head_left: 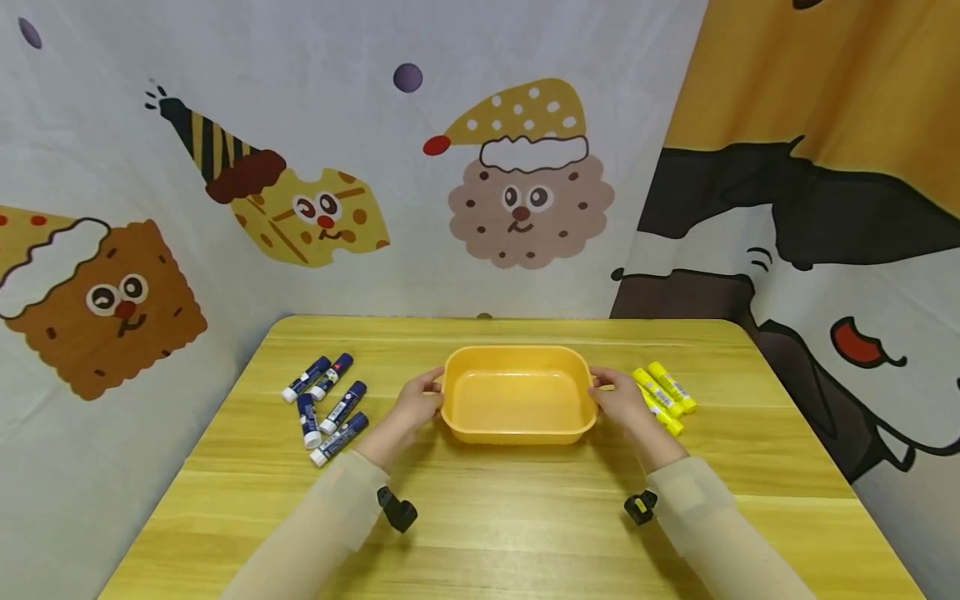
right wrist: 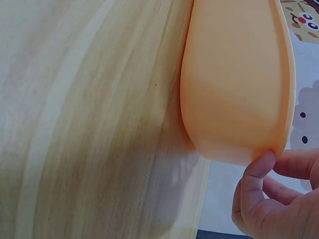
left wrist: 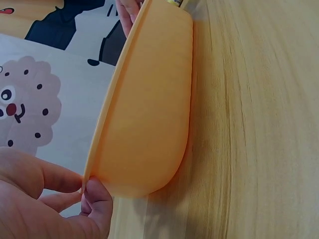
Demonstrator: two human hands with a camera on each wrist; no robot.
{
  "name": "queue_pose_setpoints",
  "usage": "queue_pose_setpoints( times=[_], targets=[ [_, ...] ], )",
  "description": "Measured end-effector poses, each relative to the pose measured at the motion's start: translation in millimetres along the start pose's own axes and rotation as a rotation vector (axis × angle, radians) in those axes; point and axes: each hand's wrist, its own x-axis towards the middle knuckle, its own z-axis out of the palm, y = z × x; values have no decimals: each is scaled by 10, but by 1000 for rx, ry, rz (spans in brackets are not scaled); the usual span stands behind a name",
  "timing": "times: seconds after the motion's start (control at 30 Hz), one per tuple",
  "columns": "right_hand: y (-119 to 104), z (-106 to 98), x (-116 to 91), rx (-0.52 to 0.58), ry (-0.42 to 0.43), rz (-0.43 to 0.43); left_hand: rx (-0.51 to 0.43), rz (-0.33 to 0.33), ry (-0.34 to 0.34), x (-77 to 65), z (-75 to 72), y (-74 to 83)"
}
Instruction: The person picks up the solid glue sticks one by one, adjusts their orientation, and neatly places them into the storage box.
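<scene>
A shallow yellow-orange plastic basin (head_left: 517, 403) with rounded corners sits at the middle of the table, and nothing lies in it. At its left end the left hand (head_left: 417, 402) pinches the rim between thumb and fingers. The right hand (head_left: 619, 398) grips the opposite end the same way. In the left wrist view, the left thumb presses under the rim of the basin (left wrist: 144, 99). Thumb and forefinger of the right hand (right wrist: 279, 194) meet at the rim in the right wrist view, by the basin's outer wall (right wrist: 234, 84).
Left of the basin, several dark blue glue sticks with white ends (head_left: 343, 407) lie loose on the wooden table (head_left: 510, 517). Several yellow sticks (head_left: 672, 387) lie beside the right hand. A cartoon-printed cloth (head_left: 337, 50) hangs behind the table's far edge.
</scene>
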Motion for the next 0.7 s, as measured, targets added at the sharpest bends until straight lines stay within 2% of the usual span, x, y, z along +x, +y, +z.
queue_pose_setpoints(
  times=[0.13,0.27,0.37,0.53,0.6,0.7],
  targets=[
    [20,-7,28,-13,-21,-11,-1,-5,8,-8,-7,-5],
    [8,-126,39,-66,-91,-48,-14,-12,12,-20,-3,-11],
    [-14,-316,71,-176,-70,-140,-23,-20,13,-21,6,-8],
    [83,-715,206,-415,59,-300,-24,-26,20,-6,11,-10],
    [166,-862,257,-482,48,-305,-23,-29,19,-2,9,-14],
    [303,-1024,322,-578,7,-263,-27,-29,16,-11,7,-12]
  ],
)
